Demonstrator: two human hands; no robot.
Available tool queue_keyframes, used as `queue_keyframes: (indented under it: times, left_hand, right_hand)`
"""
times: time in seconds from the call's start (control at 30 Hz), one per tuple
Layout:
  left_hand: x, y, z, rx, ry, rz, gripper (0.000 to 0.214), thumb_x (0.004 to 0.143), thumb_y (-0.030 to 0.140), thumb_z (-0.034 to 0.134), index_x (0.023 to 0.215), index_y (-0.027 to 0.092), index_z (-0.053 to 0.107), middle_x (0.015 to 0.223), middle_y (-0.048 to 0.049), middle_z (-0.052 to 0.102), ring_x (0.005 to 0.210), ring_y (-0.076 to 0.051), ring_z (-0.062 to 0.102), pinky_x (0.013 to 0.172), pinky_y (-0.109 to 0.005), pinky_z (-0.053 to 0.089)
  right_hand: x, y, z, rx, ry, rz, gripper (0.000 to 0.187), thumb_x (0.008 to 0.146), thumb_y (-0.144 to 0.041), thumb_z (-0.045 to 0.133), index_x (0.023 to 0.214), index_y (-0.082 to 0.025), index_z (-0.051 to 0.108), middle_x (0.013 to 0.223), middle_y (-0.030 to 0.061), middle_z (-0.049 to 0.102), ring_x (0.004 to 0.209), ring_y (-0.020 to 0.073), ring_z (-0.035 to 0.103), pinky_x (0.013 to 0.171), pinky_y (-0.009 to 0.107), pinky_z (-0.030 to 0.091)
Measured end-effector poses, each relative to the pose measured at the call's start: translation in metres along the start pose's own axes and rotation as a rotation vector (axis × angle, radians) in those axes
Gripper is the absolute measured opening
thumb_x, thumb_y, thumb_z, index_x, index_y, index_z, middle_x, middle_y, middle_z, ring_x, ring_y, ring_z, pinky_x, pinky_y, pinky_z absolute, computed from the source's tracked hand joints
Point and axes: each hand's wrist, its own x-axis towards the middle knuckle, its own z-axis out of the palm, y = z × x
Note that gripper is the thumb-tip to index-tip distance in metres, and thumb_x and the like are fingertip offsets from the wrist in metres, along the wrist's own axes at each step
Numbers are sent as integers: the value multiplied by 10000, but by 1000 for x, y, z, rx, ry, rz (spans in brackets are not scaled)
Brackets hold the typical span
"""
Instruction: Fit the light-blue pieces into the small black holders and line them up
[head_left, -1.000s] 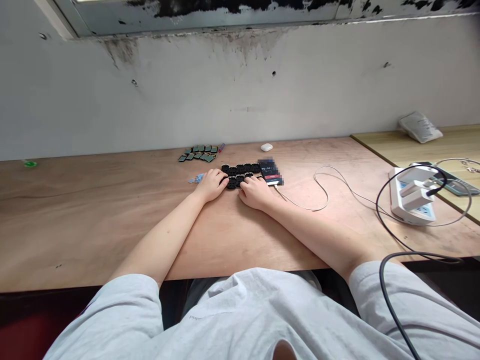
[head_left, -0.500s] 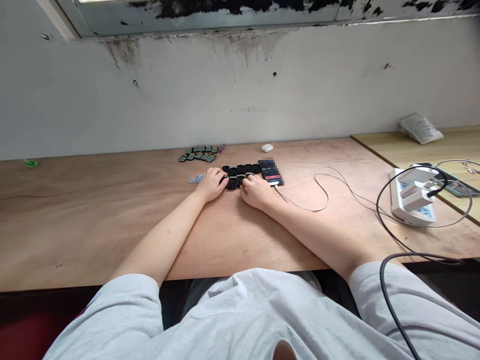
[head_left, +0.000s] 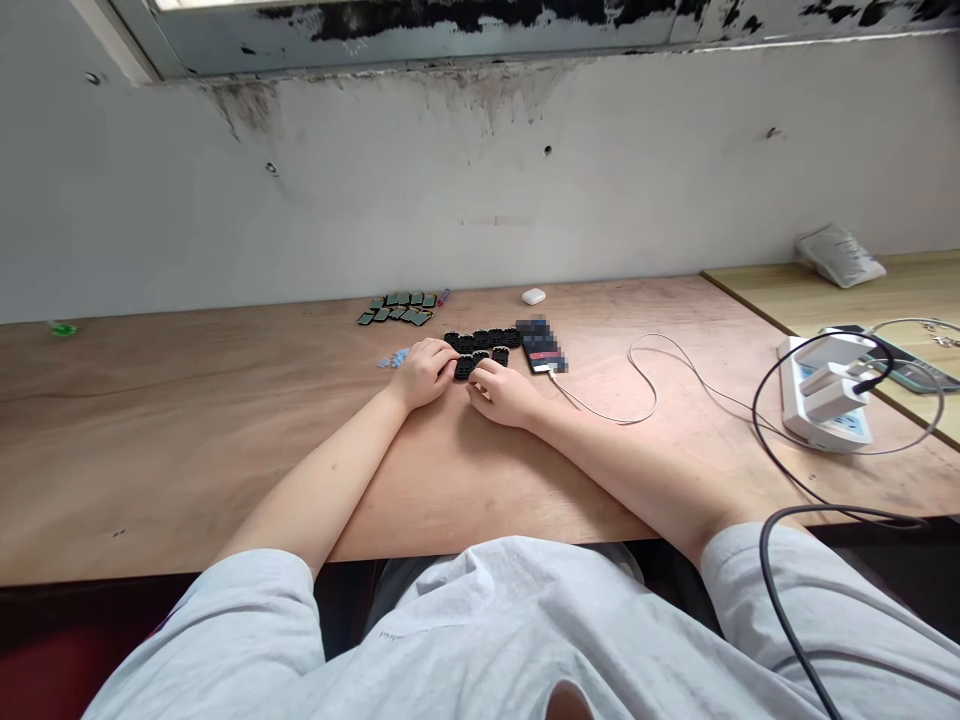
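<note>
Small black plastic parts (head_left: pixel 495 338) lie in two rows on the wooden table. My left hand (head_left: pixel 424 376) is at the left end of the nearer row, fingers bent and closed around a black part there, mostly hidden by them. My right hand (head_left: pixel 505 395) is just in front of the nearer row, its thumb and fingers pinched together. Whatever is between them is too small to make out. Pale blue bits (head_left: pixel 394 358) lie in a small pile left of my left hand.
Several green-grey square pieces (head_left: pixel 401 307) lie farther back, beside a small purplish stick (head_left: pixel 444 296). A phone (head_left: pixel 541 346) on a white cable (head_left: pixel 615 420) is right of the rows. A white case (head_left: pixel 533 296) sits behind. A power strip (head_left: pixel 825 425) with chargers stands at right.
My right hand has drawn slightly left and towards me, uncovering a black part at the right end of the nearer row. My left hand has barely moved.
</note>
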Motion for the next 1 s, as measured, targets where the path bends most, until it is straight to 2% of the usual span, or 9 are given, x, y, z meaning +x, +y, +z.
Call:
queue_keyframes:
  times: [0.13, 0.23, 0.33, 0.43, 0.6, 0.7, 0.77, 0.87, 1.0]
  left_hand:
    - [-3, 15, -2, -33, -46, 118, 284, 987, 338, 458, 1083, 248, 710, 1104, -116, 699, 1095, -285, 622, 972, -487, 492]
    - [-2, 25, 0, -28, -149, 245, 274, 958, 399, 515, 1083, 244, 704, 1153, -128, 684, 1105, -298, 615, 972, -481, 494]
    - [0, 30, 3, -4, -233, 317, 298, 942, 488, 552, 1016, 243, 706, 1094, -137, 684, 1048, -305, 614, 947, -481, 494]
    - [1, 32, 2, -23, -279, 344, 371, 916, 575, 589, 1039, 246, 707, 1040, -134, 687, 1008, -304, 617, 930, -480, 496]
    - [-1, 38, 2, -67, -268, 354, 357, 921, 575, 621, 1001, 242, 724, 985, -127, 695, 1025, -305, 622, 934, -478, 500]
    - [-1, 42, 8, -92, -251, 365, 321, 935, 528, 637, 1048, 240, 724, 1074, -126, 713, 1080, -309, 632, 926, -465, 509]
    - [-1, 44, 13, -111, -231, 363, 261, 952, 447, 626, 1078, 238, 722, 1133, -119, 718, 1108, -306, 639, 924, -451, 516]
    - [-1, 47, 18, -114, -193, 368, 190, 941, 301, 588, 1052, 229, 725, 1106, -110, 730, 1082, -296, 654, 920, -445, 529]
    - [-1, 46, 21, -106, -126, 349, 196, 906, 274, 592, 1040, 216, 723, 1087, -134, 712, 1054, -297, 657, 903, -460, 552]
  right_hand:
    - [-2, 3, -1, 179, 90, -83, 233, 1035, -237, 438, 1207, -194, 589, 1243, 121, 606, 950, 169, 631, 800, 274, 507]
    - [-3, 5, -5, 176, 162, -65, 226, 1043, -240, 413, 1172, -202, 594, 1233, 121, 612, 1050, 188, 616, 849, 287, 506]
    - [-2, 8, -7, 170, 184, -44, 227, 1047, -251, 396, 1104, -200, 610, 1165, 105, 634, 998, 180, 617, 842, 280, 494]
    - [-1, 10, -6, 141, 148, -10, 216, 1023, -231, 413, 1063, -202, 623, 1126, 92, 648, 930, 174, 617, 797, 270, 477]
    - [0, 11, -2, 75, 101, 3, 193, 973, -191, 453, 1002, -194, 644, 1077, 81, 658, 822, 162, 597, 714, 262, 441]
    - [0, 10, -3, 70, 93, 6, 190, 965, -185, 453, 983, -198, 642, 1064, 79, 658, 811, 161, 592, 707, 262, 437]
    - [-1, 10, -4, 88, 102, 6, 189, 961, -179, 448, 981, -203, 635, 1063, 79, 658, 833, 165, 597, 718, 261, 442]
    - [-1, 10, -6, 127, 117, -4, 182, 953, -181, 450, 985, -204, 628, 1073, 83, 654, 886, 175, 605, 752, 267, 457]
    - [0, 9, -9, 151, 155, 1, 217, 992, -199, 412, 1009, -210, 628, 1078, 92, 650, 960, 191, 603, 837, 290, 474]
